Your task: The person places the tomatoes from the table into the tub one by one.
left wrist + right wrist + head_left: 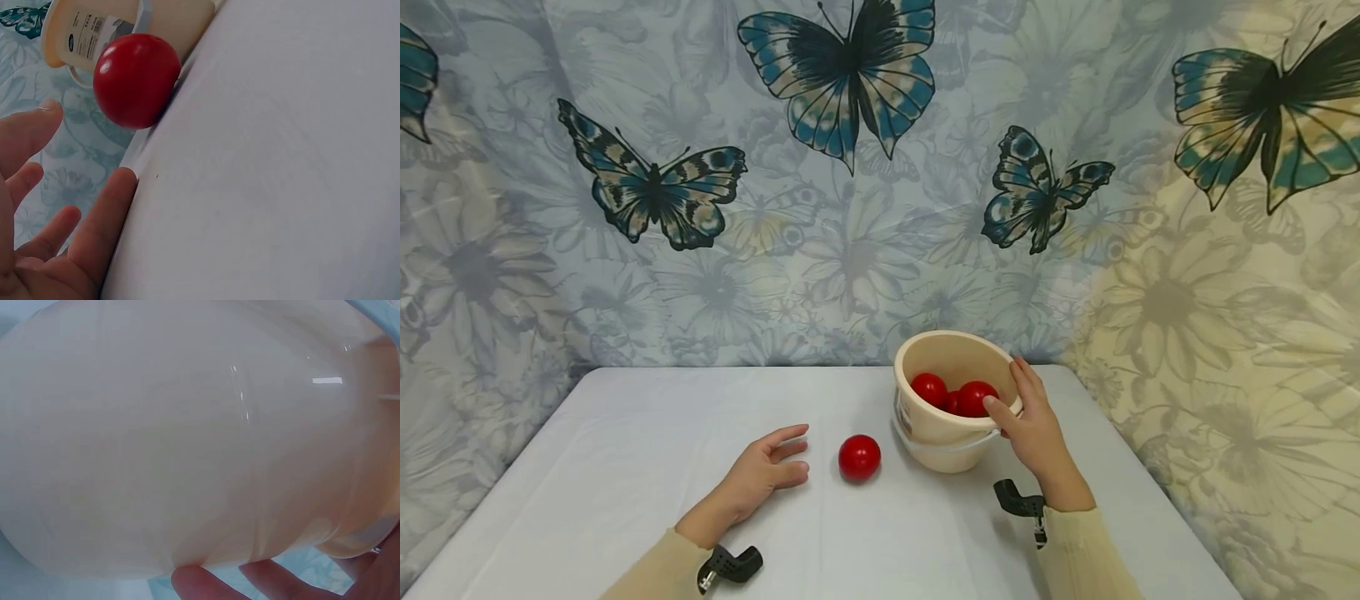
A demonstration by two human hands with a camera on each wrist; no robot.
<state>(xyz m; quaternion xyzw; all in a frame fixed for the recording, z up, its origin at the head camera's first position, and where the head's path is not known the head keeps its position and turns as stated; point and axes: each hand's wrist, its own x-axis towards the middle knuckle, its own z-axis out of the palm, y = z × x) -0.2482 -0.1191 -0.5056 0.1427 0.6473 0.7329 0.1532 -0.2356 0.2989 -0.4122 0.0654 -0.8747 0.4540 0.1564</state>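
A cream plastic bucket (943, 433) with a white handle stands at the right of the table, and several glossy red tomatoes (929, 390) lie inside it. My right hand (1033, 425) grips the bucket's right rim, thumb at the rim's near side and fingers along the outside. In the right wrist view the bucket wall (187, 437) fills most of the picture. Another red tomato (859, 458) rests on the table left of the bucket. Just left of that tomato, apart from it, my left hand (763, 475) is held with fingers spread and nothing in it.
A white cloth covers the table (647, 467). Behind it hangs a butterfly-printed fabric (850, 275), close to the table's back edge. Black camera mounts (730, 565) sit on both wrists. A printed label (84, 34) shows on the bucket's side.
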